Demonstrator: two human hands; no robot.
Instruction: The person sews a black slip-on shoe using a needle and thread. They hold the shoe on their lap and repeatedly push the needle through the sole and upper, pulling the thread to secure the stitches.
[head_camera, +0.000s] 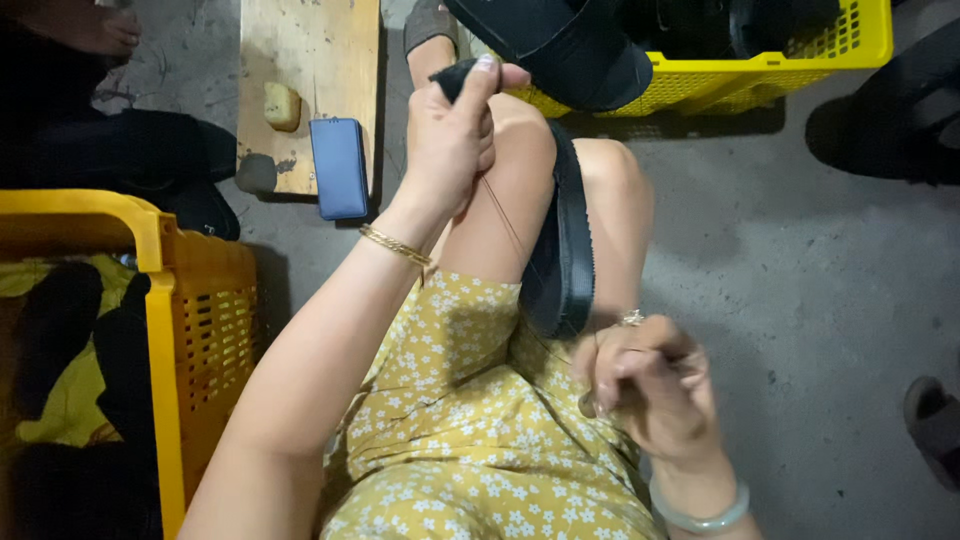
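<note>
My left hand (452, 140) is stretched forward over my knee, its fingers pinched on the far end of a black fabric strap (560, 250). The strap drapes down along my thigh towards my lap. My right hand (650, 385) sits close to my body near the strap's lower end, fingers curled shut; a thin brown thread (503, 215) runs taut from it up to the left hand. Any needle in the right hand is hidden by the fingers. I wear a yellow floral dress (470, 440), a gold bracelet on the left wrist and a pale bangle on the right.
A yellow plastic crate (190, 310) with black and yellow fabric stands at my left. Another yellow crate (800, 50) with black pieces sits ahead. A wooden board (310, 60) carries a blue phone case (340, 165) and a small yellow block (282, 105). Another person's foot (90, 25) is at top left.
</note>
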